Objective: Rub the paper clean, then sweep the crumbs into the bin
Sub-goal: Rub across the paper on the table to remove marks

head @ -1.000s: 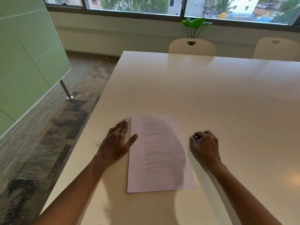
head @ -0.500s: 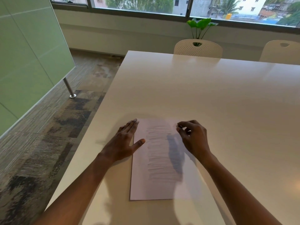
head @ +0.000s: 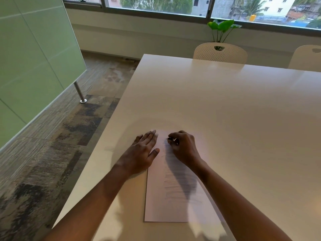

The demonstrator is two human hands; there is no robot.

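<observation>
Right hand [head: 184, 147] pinches small white eraser [head: 174, 139], probably, over pencil-streaked paper [head: 166, 197].

Left hand [head: 141, 153] lay flat, palm down, fingers straight and together, thumb splayed toward the right. Right hand [head: 185, 147] was curled, fingertips pinching a small white piece [head: 175, 139]. Both forearms were bare and reached forward, hands near each other but apart.

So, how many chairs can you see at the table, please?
2. One white chair stands at the table's far edge, before the potted plant; the second chair is further right, cut by the frame. Others may be out of view.
</observation>
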